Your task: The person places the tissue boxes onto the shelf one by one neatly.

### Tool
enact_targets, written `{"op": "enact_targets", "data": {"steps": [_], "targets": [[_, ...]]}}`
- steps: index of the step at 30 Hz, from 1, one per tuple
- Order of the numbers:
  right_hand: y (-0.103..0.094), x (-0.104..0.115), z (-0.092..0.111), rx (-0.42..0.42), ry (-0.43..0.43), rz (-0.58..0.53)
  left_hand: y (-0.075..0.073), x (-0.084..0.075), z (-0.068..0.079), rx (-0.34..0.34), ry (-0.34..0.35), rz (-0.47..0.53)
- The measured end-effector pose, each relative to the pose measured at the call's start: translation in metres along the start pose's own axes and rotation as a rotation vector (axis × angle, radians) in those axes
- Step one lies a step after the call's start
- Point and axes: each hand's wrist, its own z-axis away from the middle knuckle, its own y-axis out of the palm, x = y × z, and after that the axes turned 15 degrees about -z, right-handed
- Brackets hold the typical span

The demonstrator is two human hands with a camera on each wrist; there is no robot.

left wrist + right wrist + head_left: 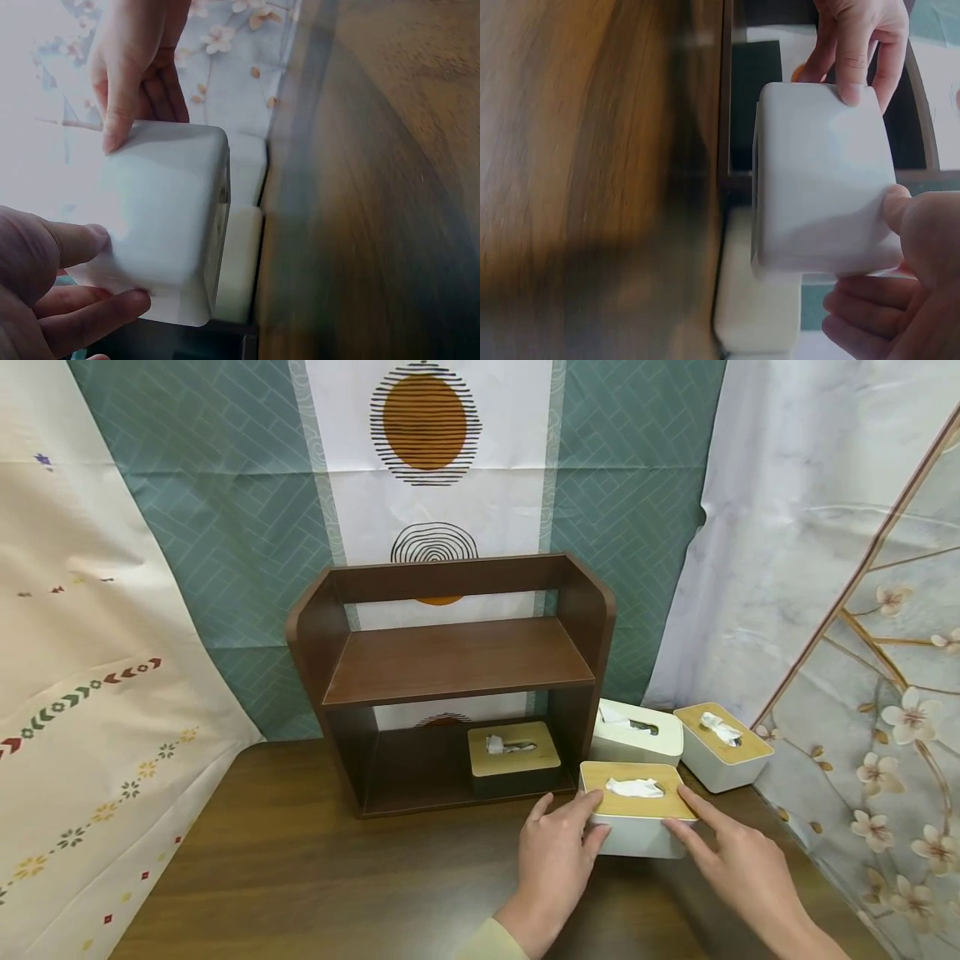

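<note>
A white tissue box (637, 837) with a wood-look lid and a tissue poking from its slot is held between both hands. My left hand (555, 856) grips its left side, fingers along the lid's edge and thumb on the front wall. Gripping the right side is my right hand (738, 864), its thumb also on the front. In the left wrist view the box's front wall (161, 195) faces the camera, with its lower edge raised off the table. The right wrist view shows the same wall (825, 180) between the two thumbs.
A brown two-tier shelf (461, 660) stands at the back. On its lower tier, to the right, sits a dark tissue box (517, 783) with a wood-look lid. Right of the shelf are a cream tissue box (652, 739) and a white wood-lidded one (738, 768), near the curtain (885, 793).
</note>
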Motion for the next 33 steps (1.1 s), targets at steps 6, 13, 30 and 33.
{"op": "enact_targets", "data": {"steps": [6,13,30,33], "targets": [[0.016,0.018,-0.004,-0.006,-0.058,-0.017,-0.017,0.019,0.007,-0.003,-0.04,-0.007],[0.035,0.045,-0.013,-0.011,-0.142,-0.065,-0.04,0.042,0.014,-0.003,-0.107,-0.053],[0.083,0.098,-0.031,0.032,-0.198,-0.117,-0.081,0.095,0.028,-0.049,-0.165,-0.122],[0.091,0.106,-0.032,0.037,-0.214,-0.121,-0.088,0.104,0.031,-0.029,-0.174,-0.133]]}}
